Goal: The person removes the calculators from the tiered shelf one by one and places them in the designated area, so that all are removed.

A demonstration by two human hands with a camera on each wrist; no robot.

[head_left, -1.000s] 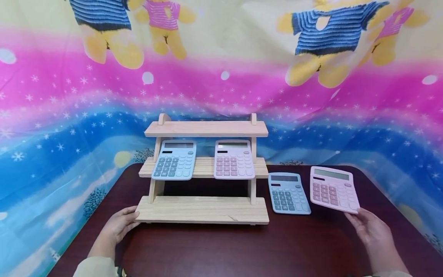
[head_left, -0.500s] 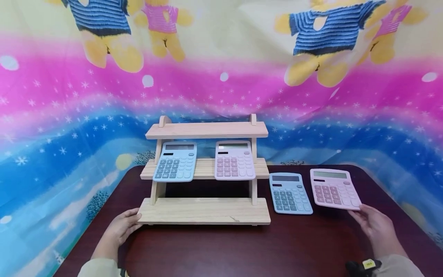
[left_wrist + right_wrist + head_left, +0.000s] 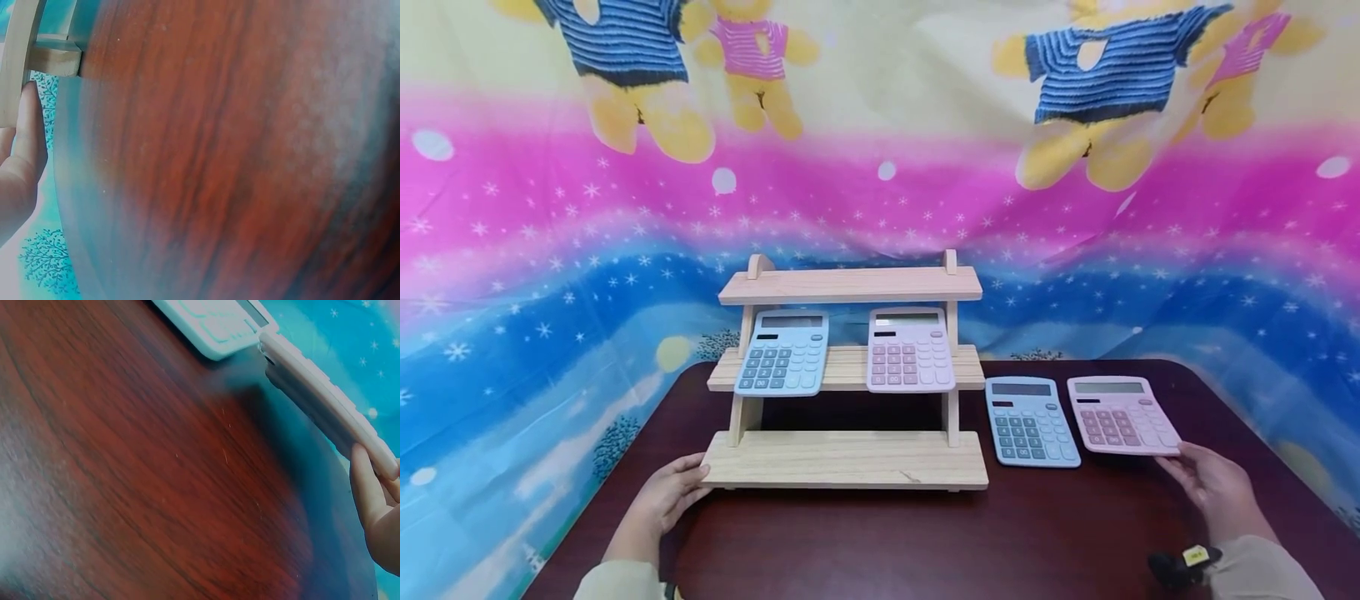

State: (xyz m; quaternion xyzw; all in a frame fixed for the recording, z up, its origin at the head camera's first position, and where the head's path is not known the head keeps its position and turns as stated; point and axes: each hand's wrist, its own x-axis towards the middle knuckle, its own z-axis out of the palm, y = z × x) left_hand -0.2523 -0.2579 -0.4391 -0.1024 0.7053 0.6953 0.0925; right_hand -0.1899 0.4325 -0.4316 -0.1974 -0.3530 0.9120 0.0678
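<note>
Pink calculator (image 3: 1123,415) is tilting at the right of the table (image 3: 925,542) | your right hand (image 3: 1213,483) is pinching its near right corner | your left hand (image 3: 666,496) is pinching the wooden rack (image 3: 850,458), near left | blue calculator (image 3: 1032,422) is lying between

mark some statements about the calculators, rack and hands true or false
1. The right hand holds a pink calculator. True.
2. Two calculators rest on the top shelf. False: they are on the middle shelf.
3. The left hand touches the bottom shelf. True.
4. The loose blue calculator lies left of the rack. False: the loose blue calculator lies right of the rack.
5. The shelved pink calculator is right of the shelved blue calculator. True.
</note>
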